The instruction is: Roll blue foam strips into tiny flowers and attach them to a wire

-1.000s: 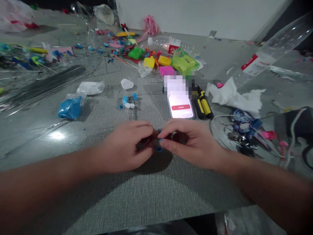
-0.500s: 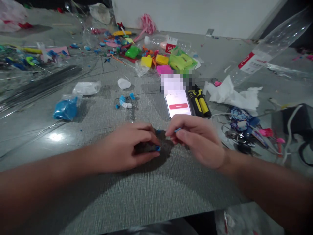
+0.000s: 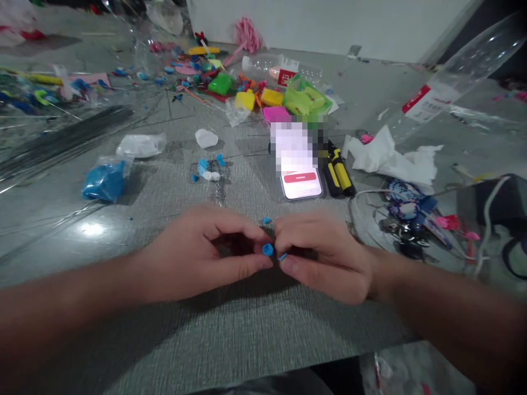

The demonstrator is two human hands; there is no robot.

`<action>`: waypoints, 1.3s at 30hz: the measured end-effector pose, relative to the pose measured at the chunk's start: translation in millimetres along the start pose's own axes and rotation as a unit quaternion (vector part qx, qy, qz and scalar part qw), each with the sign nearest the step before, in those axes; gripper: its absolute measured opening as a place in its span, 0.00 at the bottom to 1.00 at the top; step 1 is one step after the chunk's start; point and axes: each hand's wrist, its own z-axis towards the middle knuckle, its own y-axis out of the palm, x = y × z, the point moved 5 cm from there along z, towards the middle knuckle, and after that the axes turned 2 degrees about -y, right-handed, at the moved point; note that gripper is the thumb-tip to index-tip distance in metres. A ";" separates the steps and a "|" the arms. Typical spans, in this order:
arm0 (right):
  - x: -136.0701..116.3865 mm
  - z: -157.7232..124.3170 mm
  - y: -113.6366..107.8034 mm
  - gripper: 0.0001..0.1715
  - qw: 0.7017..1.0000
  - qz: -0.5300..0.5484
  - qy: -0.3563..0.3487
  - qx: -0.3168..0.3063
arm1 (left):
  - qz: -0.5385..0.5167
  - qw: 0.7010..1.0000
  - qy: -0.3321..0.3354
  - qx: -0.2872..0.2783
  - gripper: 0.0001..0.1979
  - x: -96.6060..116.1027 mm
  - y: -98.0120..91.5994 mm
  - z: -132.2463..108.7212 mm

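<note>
Both hands meet low over the grey table (image 3: 247,340), near its front edge. My left hand (image 3: 201,252) pinches a small round blue clay piece (image 3: 267,249) between thumb and forefinger. My right hand (image 3: 321,255) is closed in a pinch on a thin blue clay strip (image 3: 282,257), its tip right beside the round piece. Another tiny blue bit (image 3: 267,220) lies on the table just behind the fingertips.
A lit phone (image 3: 300,175) and a black-and-yellow tool (image 3: 340,175) lie beyond the hands. A blue clay bag (image 3: 102,184), blue scraps (image 3: 206,169), coloured clay blocks (image 3: 263,99), crumpled tissue (image 3: 391,159), a wire bundle (image 3: 61,140), cables and trinkets (image 3: 415,219) and a plastic bottle (image 3: 453,82) are spread around.
The right hand drew back from the left with the blue strip half a second ago, and has now come in again so the strip meets the round piece. Both hands sit slightly lower in view.
</note>
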 end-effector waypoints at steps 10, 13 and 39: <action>3.5 0.0 0.0 0.12 1.000 -0.016 0.017 0.012 | -0.167 0.982 -0.087 0.016 0.06 -13.5 2.9 -2.2; 5.0 -0.8 0.4 0.14 1.000 -0.014 0.023 0.002 | -0.231 0.967 -0.104 -0.013 0.06 -13.5 6.1 -1.7; 3.0 -0.7 8.4 0.15 0.998 -0.009 -0.011 -0.066 | -0.238 0.963 -0.110 -0.059 0.06 -15.6 12.5 -3.0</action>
